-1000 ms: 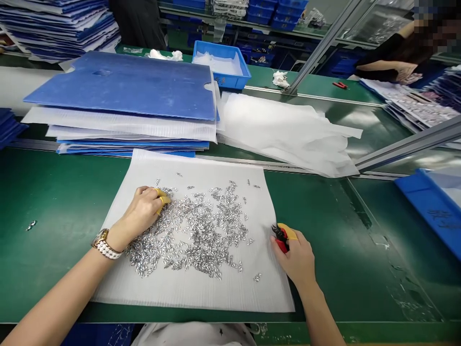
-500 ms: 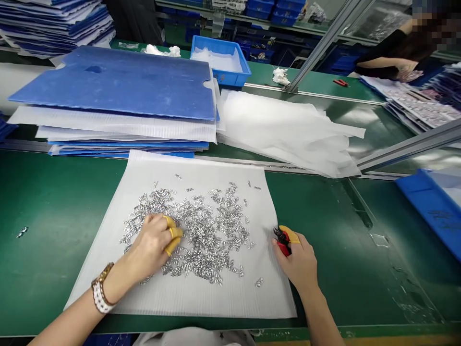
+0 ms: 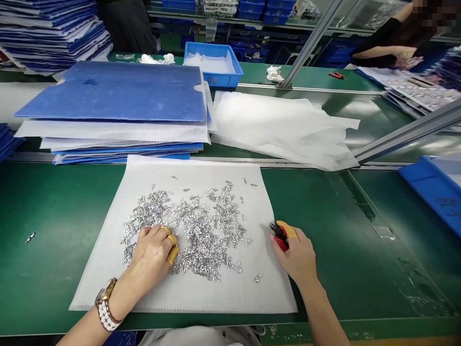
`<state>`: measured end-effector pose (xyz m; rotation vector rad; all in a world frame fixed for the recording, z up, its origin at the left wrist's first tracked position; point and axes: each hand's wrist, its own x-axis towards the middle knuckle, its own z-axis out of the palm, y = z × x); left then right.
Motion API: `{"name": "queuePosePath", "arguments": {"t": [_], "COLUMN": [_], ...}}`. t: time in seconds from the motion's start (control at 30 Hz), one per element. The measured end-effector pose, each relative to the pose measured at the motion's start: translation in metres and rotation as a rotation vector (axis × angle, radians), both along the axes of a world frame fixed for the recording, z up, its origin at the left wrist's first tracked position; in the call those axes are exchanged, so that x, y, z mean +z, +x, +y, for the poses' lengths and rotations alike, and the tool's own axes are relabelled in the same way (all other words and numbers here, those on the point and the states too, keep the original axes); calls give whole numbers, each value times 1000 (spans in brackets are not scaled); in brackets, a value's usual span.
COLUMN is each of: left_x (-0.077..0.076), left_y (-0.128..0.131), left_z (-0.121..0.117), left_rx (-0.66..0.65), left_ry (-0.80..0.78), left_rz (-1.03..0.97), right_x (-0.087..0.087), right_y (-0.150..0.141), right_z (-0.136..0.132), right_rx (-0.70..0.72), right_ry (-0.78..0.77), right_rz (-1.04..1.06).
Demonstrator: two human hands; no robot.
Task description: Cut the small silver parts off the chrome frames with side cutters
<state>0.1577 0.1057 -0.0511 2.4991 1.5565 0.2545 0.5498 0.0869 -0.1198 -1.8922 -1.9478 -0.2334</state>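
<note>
My left hand [image 3: 151, 254], with yellow finger covers on several fingers and a watch at the wrist, is at the left side of a spread of small shiny silver metal pieces [image 3: 201, 235]. Its fingers are curled together, and what they hold, if anything, is hidden. The pieces lie scattered over a white foam sheet [image 3: 223, 302]. At the sheet's right edge my right hand [image 3: 297, 254], also with a yellow finger cover, grips red-handled nippers [image 3: 279, 235], their dark jaws pointing left toward the pieces.
Behind the sheet stand a stack of blue boards [image 3: 118, 91] with white liners and a pile of white foam sheets [image 3: 277, 125]. A blue tray [image 3: 428, 192] lies at right, a blue bin [image 3: 223, 79] further back. One silver piece [image 3: 30, 237] lies far left. A co-worker's hand [image 3: 403, 55] shows at top right.
The view has shifted slightly. My left hand has drawn back a little toward me over the pieces, fingers still curled. My right hand keeps the nippers near the sheet's right edge.
</note>
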Motion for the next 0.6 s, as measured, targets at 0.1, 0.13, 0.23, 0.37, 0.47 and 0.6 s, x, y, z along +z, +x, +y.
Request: {"name": "queuePosePath", "arguments": {"t": [0.1, 0.13, 0.23, 0.37, 0.47, 0.6], "left_x": [1, 1, 1, 4, 10, 15], "left_y": [-9, -12, -18, -14, -7, 1], "left_z": [-3, -3, -2, 5, 12, 18], "left_rx": [74, 111, 283, 634, 764, 758], "left_ry": [-75, -123, -316, -423, -411, -405], "left_rz": [-127, -210, -572, -1195, -1538, -1794], "right_x": [3, 3, 3, 0, -3, -5], "right_y": [0, 0, 1, 4, 6, 8], "right_z": [0, 0, 0, 0, 1, 3], "right_rx": [6, 8, 14, 8, -2, 1], "right_ry": [-11, -17, -31, -39, -38, -35], "right_rz": [-2, -1, 12, 23, 41, 84]}}
